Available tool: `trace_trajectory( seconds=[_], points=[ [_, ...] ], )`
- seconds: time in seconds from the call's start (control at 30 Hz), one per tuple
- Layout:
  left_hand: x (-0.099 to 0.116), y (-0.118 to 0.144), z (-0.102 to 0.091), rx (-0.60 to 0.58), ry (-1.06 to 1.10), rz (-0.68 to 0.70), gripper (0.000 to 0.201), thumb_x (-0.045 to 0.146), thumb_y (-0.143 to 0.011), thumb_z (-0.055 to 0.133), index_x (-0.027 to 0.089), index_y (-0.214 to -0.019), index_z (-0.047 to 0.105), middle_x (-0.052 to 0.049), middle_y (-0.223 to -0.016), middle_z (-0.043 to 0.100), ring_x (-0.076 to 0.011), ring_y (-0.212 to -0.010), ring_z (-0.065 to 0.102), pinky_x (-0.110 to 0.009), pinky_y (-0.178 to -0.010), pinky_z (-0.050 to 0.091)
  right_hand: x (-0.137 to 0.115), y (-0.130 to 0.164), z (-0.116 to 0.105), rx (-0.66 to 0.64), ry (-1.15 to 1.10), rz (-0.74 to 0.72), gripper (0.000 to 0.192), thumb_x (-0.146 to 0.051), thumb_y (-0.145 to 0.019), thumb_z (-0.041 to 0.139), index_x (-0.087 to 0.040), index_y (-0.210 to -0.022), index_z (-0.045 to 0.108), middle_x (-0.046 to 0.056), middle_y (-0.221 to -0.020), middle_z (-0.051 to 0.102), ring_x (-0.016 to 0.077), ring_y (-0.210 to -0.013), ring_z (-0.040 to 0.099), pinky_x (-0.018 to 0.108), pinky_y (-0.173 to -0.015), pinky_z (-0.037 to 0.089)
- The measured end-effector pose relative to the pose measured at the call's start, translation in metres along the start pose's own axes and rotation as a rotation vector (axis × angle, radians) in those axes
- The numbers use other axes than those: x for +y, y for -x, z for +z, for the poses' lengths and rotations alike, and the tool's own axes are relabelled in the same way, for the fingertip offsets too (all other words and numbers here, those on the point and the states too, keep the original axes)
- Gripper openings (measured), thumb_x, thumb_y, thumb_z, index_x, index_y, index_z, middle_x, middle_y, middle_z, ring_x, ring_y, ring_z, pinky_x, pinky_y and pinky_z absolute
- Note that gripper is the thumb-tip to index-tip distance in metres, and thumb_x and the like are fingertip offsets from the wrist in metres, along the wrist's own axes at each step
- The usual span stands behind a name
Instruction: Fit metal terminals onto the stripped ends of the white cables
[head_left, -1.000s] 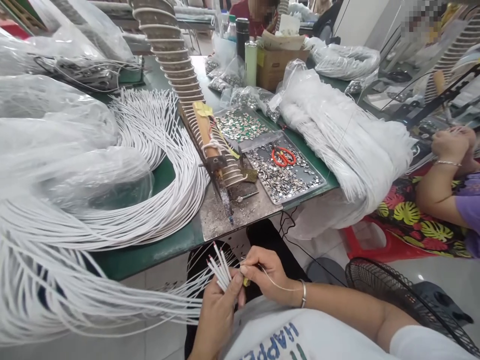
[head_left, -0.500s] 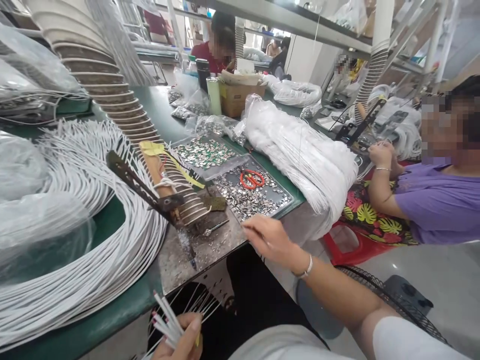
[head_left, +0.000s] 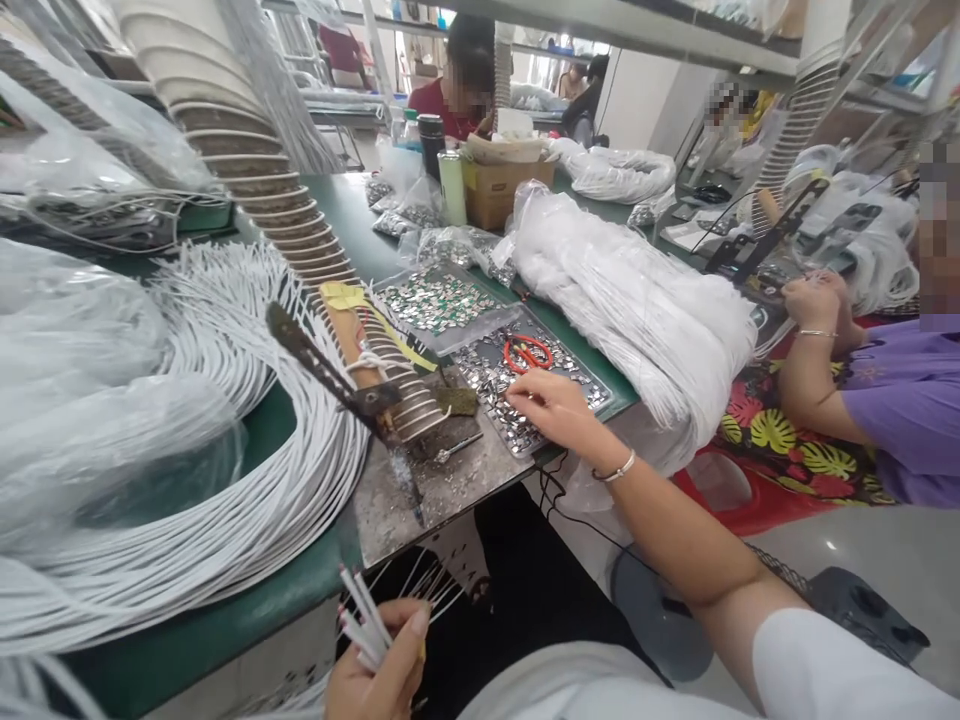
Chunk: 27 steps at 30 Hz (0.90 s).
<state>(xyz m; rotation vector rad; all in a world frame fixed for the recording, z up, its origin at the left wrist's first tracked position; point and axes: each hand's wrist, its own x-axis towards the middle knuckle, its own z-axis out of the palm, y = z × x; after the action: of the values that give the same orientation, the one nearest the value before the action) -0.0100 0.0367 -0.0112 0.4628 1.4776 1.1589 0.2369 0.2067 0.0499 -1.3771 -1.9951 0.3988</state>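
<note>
My left hand [head_left: 390, 655], low in the head view, is closed around a small bundle of white cables [head_left: 365, 618] with pinkish tips, their other ends trailing behind the fingers. Over a shallow tray [head_left: 604, 398] of small shiny metal parts [head_left: 517, 432] is my right hand [head_left: 556, 408], its thumb and fingertips pinched together. Whatever lies between those fingertips is too small to make out. A red-handled tool [head_left: 528, 352] rests on the parts just beyond the hand. To the left, a soldering iron [head_left: 403, 475] is clamped tip-down above a stained metal plate [head_left: 390, 535].
A large bundle of white cables [head_left: 247, 560] curves over the green table at left. A ribbed hose [head_left: 251, 180] comes down behind the iron. Another tray holds green-and-silver pieces [head_left: 439, 300]. A plastic-wrapped cable bundle [head_left: 637, 290] lies rightward, near a co-worker in a purple shirt [head_left: 907, 400].
My right hand has moved from the tray's near edge farther in over the metal parts. My left hand still holds the cables. The whole view has shifted slightly.
</note>
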Motion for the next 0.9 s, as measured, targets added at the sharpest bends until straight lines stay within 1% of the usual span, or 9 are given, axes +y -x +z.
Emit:
trace_trajectory(
  seconds=[0.17, 0.23, 0.3, 0.37, 0.47, 0.57, 0.67, 0.77, 0.9],
  points=[
    [0.009, 0.002, 0.000, -0.116, -0.015, -0.012, 0.040, 0.045, -0.061, 0.082, 0.013, -0.079, 0.064, 0.004, -0.054, 0.046, -0.0038, -0.046, 0.027, -0.018, -0.045, 0.018, 0.009, -0.002, -0.016, 0.066, -0.151, 0.138, 0.009, -0.015, -0.083, 0.057, -0.016, -0.076, 0.062, -0.001, -0.071, 0.064, 0.0111, -0.064, 0.055, 0.023, -0.063, 0.040],
    [0.012, 0.003, 0.001, -0.133, -0.011, -0.013, 0.038, 0.044, -0.063, 0.081, 0.013, -0.078, 0.064, 0.005, -0.053, 0.044, -0.0035, -0.046, 0.025, -0.018, -0.045, 0.016, 0.007, 0.002, -0.020, 0.063, -0.206, 0.189, 0.008, -0.016, -0.083, 0.056, -0.016, -0.076, 0.060, -0.002, -0.066, 0.062, 0.0107, -0.060, 0.053, 0.023, -0.060, 0.040],
    [0.013, 0.006, 0.002, -0.141, -0.007, -0.010, 0.036, 0.043, -0.064, 0.080, 0.013, -0.077, 0.065, 0.006, -0.050, 0.037, -0.0037, -0.046, 0.023, -0.019, -0.045, 0.015, -0.003, 0.012, -0.020, 0.041, -0.260, 0.168, 0.007, -0.016, -0.084, 0.056, -0.017, -0.078, 0.059, -0.002, -0.067, 0.061, 0.0111, -0.061, 0.055, 0.022, -0.059, 0.041],
    [0.014, 0.009, 0.003, -0.145, -0.012, -0.004, 0.035, 0.043, -0.065, 0.079, 0.013, -0.077, 0.066, 0.008, -0.048, 0.031, -0.0042, -0.046, 0.022, -0.019, -0.046, 0.015, -0.020, 0.031, -0.015, -0.047, -0.309, 0.074, 0.007, -0.017, -0.086, 0.056, -0.018, -0.084, 0.062, 0.000, -0.072, 0.063, 0.0120, -0.066, 0.057, 0.023, -0.062, 0.044],
    [0.016, 0.014, 0.004, -0.152, -0.022, 0.008, 0.034, 0.042, -0.064, 0.080, 0.014, -0.076, 0.066, 0.002, -0.060, 0.051, -0.0035, -0.046, 0.025, -0.020, -0.045, 0.017, -0.051, 0.067, 0.006, -0.254, -0.437, -0.077, 0.011, -0.022, -0.090, 0.059, -0.017, -0.095, 0.066, 0.004, -0.085, 0.069, 0.0139, -0.077, 0.062, 0.025, -0.073, 0.048],
    [0.018, 0.016, 0.005, -0.174, -0.065, 0.030, 0.033, 0.042, -0.061, 0.081, 0.015, -0.070, 0.065, -0.005, -0.086, 0.065, -0.0044, -0.047, 0.032, -0.022, -0.044, 0.022, -0.074, 0.100, 0.032, -0.375, -0.662, 0.038, 0.011, -0.025, -0.088, 0.063, -0.015, -0.092, 0.065, 0.002, -0.076, 0.067, 0.0107, -0.066, 0.060, 0.021, -0.063, 0.048],
    [0.017, 0.017, 0.003, -0.223, -0.132, 0.047, 0.031, 0.043, -0.063, 0.079, 0.016, -0.067, 0.064, -0.007, -0.087, 0.067, -0.0119, -0.058, 0.047, -0.023, -0.050, 0.033, -0.084, 0.118, 0.048, -0.445, -0.839, 0.162, 0.013, -0.027, -0.086, 0.066, -0.014, -0.088, 0.064, -0.001, -0.067, 0.062, 0.0084, -0.058, 0.056, 0.018, -0.055, 0.045],
    [0.014, 0.016, -0.001, -0.289, -0.177, 0.080, 0.030, 0.044, -0.069, 0.076, 0.016, -0.067, 0.064, -0.009, -0.089, 0.068, -0.0192, -0.073, 0.057, -0.027, -0.061, 0.041, -0.086, 0.123, 0.051, -0.455, -0.926, 0.225, 0.014, -0.028, -0.085, 0.066, -0.014, -0.085, 0.063, -0.002, -0.063, 0.059, 0.0076, -0.054, 0.054, 0.018, -0.052, 0.043],
    [0.013, 0.017, -0.005, -0.304, -0.212, 0.116, 0.029, 0.043, -0.071, 0.074, 0.017, -0.065, 0.064, -0.010, -0.090, 0.069, -0.0233, -0.082, 0.060, -0.033, -0.075, 0.044, -0.087, 0.122, 0.046, -0.466, -0.947, 0.263, 0.016, -0.029, -0.085, 0.066, -0.014, -0.083, 0.061, -0.002, -0.061, 0.058, 0.0075, -0.052, 0.053, 0.018, -0.051, 0.043]
  ],
)
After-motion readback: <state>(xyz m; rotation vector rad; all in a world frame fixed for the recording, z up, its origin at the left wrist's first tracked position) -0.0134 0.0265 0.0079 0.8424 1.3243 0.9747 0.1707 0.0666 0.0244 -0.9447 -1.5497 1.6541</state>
